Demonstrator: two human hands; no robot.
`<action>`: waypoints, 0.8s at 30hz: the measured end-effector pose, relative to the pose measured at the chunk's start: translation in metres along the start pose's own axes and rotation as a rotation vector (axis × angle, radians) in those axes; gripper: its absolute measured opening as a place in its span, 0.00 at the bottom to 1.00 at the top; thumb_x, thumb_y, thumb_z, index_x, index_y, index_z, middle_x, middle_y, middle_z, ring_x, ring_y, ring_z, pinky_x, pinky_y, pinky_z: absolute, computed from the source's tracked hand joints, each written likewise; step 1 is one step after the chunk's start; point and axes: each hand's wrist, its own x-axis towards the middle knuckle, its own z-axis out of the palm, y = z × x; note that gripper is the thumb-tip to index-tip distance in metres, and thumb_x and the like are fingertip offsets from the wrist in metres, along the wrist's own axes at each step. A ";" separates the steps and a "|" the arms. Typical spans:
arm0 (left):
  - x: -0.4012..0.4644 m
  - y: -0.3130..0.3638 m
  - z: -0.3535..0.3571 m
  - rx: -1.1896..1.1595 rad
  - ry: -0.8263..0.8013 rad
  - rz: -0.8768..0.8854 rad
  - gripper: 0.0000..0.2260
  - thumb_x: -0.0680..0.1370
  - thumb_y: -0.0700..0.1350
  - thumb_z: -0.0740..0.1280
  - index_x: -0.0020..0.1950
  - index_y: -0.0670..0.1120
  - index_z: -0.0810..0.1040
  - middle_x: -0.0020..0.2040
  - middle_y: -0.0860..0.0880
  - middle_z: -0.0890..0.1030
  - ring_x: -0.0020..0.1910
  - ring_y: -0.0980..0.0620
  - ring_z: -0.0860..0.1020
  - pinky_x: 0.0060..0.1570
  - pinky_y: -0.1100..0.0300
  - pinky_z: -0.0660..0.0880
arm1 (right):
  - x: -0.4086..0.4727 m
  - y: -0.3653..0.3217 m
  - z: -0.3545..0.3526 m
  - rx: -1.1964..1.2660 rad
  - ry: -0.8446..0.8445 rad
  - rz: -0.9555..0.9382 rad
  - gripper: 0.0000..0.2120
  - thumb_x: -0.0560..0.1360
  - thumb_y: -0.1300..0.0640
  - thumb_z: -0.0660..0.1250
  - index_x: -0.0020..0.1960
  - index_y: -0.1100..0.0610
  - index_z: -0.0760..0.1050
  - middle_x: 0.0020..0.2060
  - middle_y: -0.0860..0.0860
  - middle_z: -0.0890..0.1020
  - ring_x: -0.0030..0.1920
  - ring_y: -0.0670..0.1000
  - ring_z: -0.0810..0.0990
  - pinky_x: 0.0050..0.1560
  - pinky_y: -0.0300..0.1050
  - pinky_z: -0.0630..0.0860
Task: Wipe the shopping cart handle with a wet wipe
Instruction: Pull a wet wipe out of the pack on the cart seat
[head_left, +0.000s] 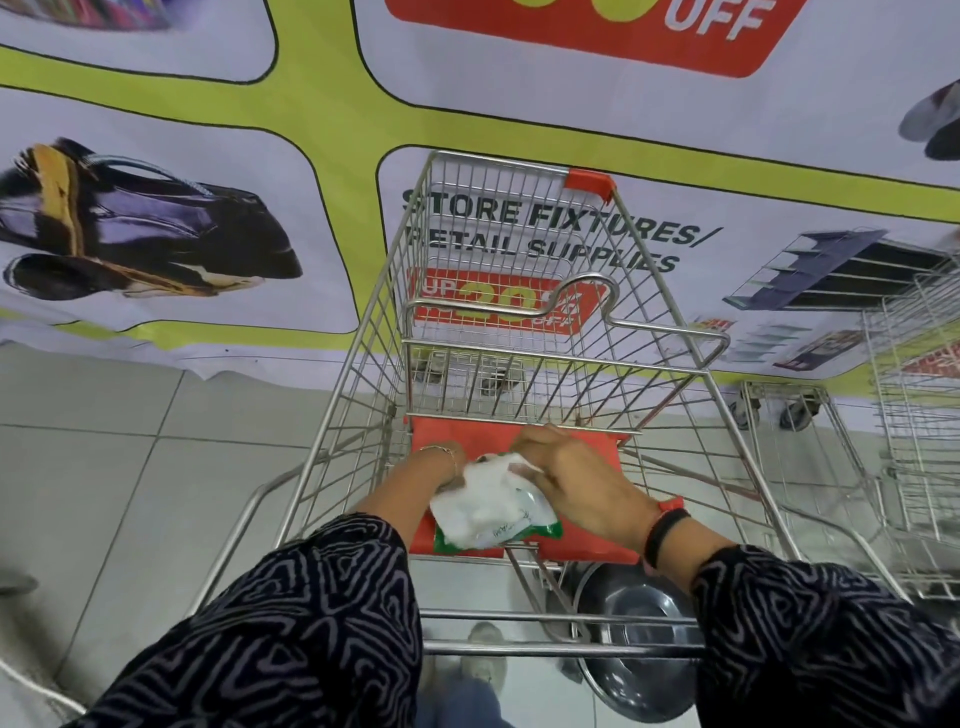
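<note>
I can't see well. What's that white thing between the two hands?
In the head view, a white wet wipe pack with a green edge sits between the left hand and right hand, over the cart's red seat flap.

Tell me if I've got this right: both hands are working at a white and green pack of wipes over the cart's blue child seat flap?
Nearly. The head view shows the flap is red, not blue. Both the left hand and right hand are on the white and green pack of wipes above it.

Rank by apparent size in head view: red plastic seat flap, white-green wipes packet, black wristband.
1. red plastic seat flap, partly covered
2. white-green wipes packet, partly hidden by the hands
3. black wristband
</note>
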 end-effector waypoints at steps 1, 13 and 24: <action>0.002 0.000 0.000 -0.003 0.004 0.003 0.16 0.79 0.37 0.55 0.66 0.36 0.67 0.58 0.38 0.76 0.51 0.45 0.78 0.50 0.58 0.75 | 0.001 -0.007 -0.001 0.284 0.059 0.126 0.14 0.80 0.57 0.55 0.47 0.63 0.76 0.42 0.51 0.75 0.43 0.49 0.73 0.45 0.36 0.69; -0.004 -0.002 -0.008 -0.154 0.017 -0.044 0.15 0.79 0.37 0.54 0.65 0.34 0.68 0.46 0.40 0.72 0.47 0.50 0.67 0.56 0.63 0.73 | 0.012 -0.006 -0.045 1.337 0.331 0.263 0.16 0.80 0.60 0.52 0.44 0.56 0.77 0.33 0.43 0.83 0.33 0.38 0.80 0.35 0.30 0.75; -0.011 0.004 -0.023 0.148 0.066 0.036 0.19 0.81 0.48 0.52 0.68 0.40 0.66 0.68 0.39 0.70 0.63 0.42 0.72 0.63 0.51 0.69 | -0.005 -0.003 -0.065 0.074 -0.182 0.163 0.16 0.79 0.54 0.58 0.34 0.55 0.65 0.32 0.50 0.69 0.32 0.48 0.69 0.33 0.39 0.62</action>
